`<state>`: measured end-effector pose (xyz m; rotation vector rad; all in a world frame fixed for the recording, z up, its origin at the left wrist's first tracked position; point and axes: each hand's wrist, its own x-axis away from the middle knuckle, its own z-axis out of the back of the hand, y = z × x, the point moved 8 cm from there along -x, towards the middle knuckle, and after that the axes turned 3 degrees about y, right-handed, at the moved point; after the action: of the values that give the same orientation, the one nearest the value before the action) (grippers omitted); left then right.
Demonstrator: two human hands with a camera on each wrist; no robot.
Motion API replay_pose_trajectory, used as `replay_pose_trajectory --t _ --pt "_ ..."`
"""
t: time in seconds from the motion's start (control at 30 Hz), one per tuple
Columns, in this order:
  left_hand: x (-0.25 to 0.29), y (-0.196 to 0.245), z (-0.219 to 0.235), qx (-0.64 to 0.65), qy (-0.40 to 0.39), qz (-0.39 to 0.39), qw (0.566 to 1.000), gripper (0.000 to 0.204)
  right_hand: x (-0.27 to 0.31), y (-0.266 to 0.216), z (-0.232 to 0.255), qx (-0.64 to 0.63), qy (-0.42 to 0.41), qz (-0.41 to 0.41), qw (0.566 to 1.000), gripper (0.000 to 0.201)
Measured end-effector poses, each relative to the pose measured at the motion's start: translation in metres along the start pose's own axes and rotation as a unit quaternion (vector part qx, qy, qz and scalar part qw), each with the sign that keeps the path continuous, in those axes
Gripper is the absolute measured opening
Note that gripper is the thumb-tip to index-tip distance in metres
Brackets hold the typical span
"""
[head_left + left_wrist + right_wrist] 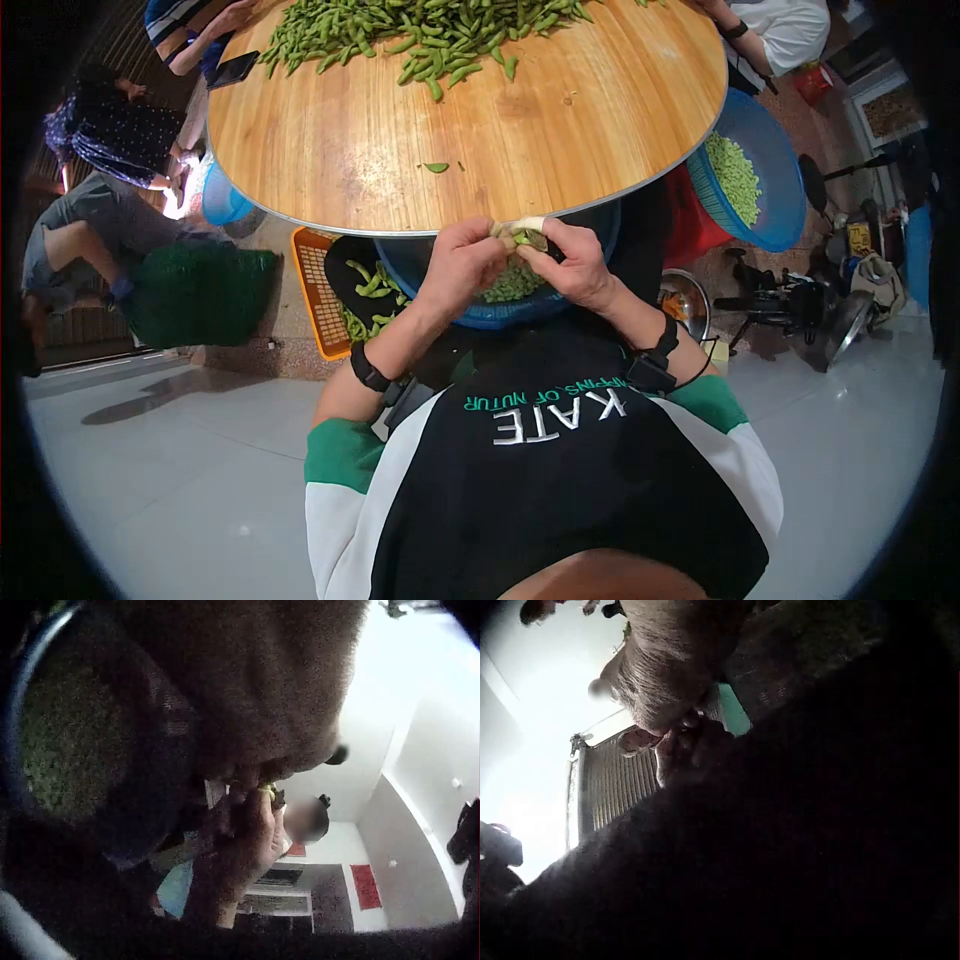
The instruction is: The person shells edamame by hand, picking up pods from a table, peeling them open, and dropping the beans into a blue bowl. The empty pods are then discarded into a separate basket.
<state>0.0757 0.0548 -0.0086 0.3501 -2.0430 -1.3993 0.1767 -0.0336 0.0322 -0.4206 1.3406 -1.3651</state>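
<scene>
Close to the table's near edge, my left hand and right hand meet fingertip to fingertip around a green soybean pod. Both hands pinch it, and fingers cover much of it. A pale wrap shows around a right-hand finger. Beneath the hands stands a blue basin with shelled green beans in it. In the dim left wrist view, a bit of bright green shows between the fingers. The right wrist view is mostly dark, and the pod is hidden there.
Across the round wooden table lies a heap of pods, with a loose pod piece nearer. A phone rests at its left edge. An orange basket stands left, a blue colander of beans right. Other people sit around.
</scene>
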Motion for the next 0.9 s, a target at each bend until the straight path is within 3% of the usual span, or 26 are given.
replay_pose_trajectory --t 0.07,0.13,0.23,0.3,0.37,0.4,0.47,0.5,0.57,0.6,0.67,0.7,0.77,0.83,0.9 --pt "0.000 -0.001 0.005 0.016 -0.025 0.023 0.999 0.011 -0.002 -0.003 0.002 0.003 -0.006 0.019 1.000 0.027" --pt "0.008 0.004 0.002 -0.019 -0.062 0.057 0.996 0.009 0.000 0.000 -0.007 -0.049 -0.080 -0.016 0.996 0.024" --pt "0.010 0.007 0.003 -0.081 -0.040 0.008 0.996 0.008 -0.002 -0.008 -0.013 0.009 -0.053 0.044 0.998 0.023" --pt "0.007 0.006 0.011 -0.051 -0.032 0.033 0.998 0.009 -0.007 -0.017 -0.011 0.037 -0.034 0.069 0.996 0.022" --pt "0.012 -0.001 0.006 0.009 -0.106 0.118 0.987 0.011 -0.010 -0.016 -0.012 0.001 -0.082 0.036 0.996 0.022" --pt "0.012 -0.002 0.005 0.010 -0.105 0.116 0.988 0.011 -0.012 -0.022 -0.011 -0.006 -0.088 0.084 0.993 0.021" --pt "0.010 -0.011 0.005 -0.017 -0.094 0.126 0.987 0.011 -0.007 -0.012 -0.011 0.037 -0.080 0.083 0.993 0.020" --pt "0.006 -0.002 0.007 -0.179 -0.032 0.018 0.983 0.012 -0.006 -0.009 -0.011 0.078 -0.072 0.080 0.991 0.019" --pt "0.017 0.031 -0.004 -0.345 0.040 -0.165 0.923 0.014 -0.010 -0.021 -0.008 0.114 -0.038 0.090 0.989 0.018" --pt "0.015 0.032 -0.005 -0.345 0.043 -0.166 0.923 0.014 -0.011 -0.020 -0.003 0.122 -0.012 0.061 0.991 0.017" --pt "0.022 0.058 -0.011 -0.409 0.092 -0.319 0.850 0.007 -0.015 -0.012 0.010 0.127 0.041 -0.014 0.991 0.013" --pt "0.013 0.067 -0.007 -0.410 0.093 -0.323 0.848 0.007 -0.017 -0.005 0.019 0.099 0.062 -0.078 0.990 0.012" --pt "0.012 0.108 -0.010 -0.478 0.147 -0.499 0.707 0.008 -0.018 -0.005 0.020 0.103 0.021 -0.078 0.991 0.012" --pt "-0.015 0.103 -0.002 -0.491 0.128 -0.490 0.709 0.010 -0.010 -0.006 0.002 0.121 -0.048 -0.024 0.991 0.014" --pt "-0.029 0.094 0.004 -0.503 0.111 -0.483 0.709 0.013 -0.010 -0.008 -0.004 0.122 -0.066 -0.013 0.990 0.017"
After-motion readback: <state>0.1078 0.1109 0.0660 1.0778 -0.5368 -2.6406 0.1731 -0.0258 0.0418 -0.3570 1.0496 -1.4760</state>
